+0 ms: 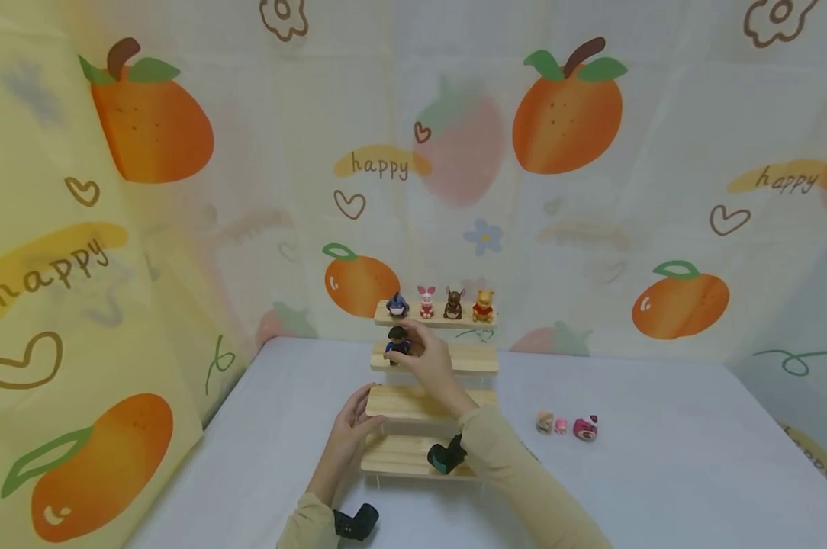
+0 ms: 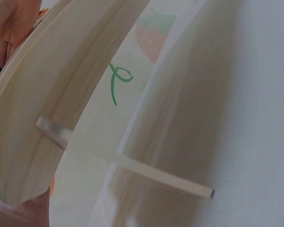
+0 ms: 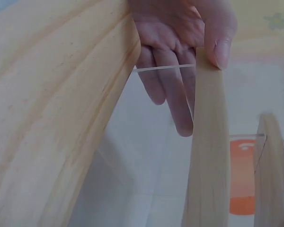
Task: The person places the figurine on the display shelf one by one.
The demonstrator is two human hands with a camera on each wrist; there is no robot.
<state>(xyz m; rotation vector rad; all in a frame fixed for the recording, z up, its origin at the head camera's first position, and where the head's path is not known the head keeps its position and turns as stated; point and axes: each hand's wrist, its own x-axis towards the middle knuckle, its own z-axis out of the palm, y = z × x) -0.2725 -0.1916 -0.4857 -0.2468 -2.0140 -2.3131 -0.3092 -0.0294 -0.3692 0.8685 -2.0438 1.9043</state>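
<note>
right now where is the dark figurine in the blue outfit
In the head view the dark figurine stands at the left end of the second shelf, below the blue toy, with the right hand at it.

Staged tabletop set, not a lived-in room.
Fruit-print cloth (image 1: 564,152) draped as backdrop on all sides, white table (image 1: 661,473), wooden step shelf (image 1: 478,357) with toy figures (image 1: 453,303).

Top tier before me: blue donkey figure (image 1: 397,306), pink piglet figure (image 1: 426,302), brown figure (image 1: 452,304), yellow bear figure (image 1: 483,306). To my right, on the white table (image 1: 661,457): three small toys (image 1: 566,425). Behind: fruit-print curtain (image 1: 564,107).
</note>
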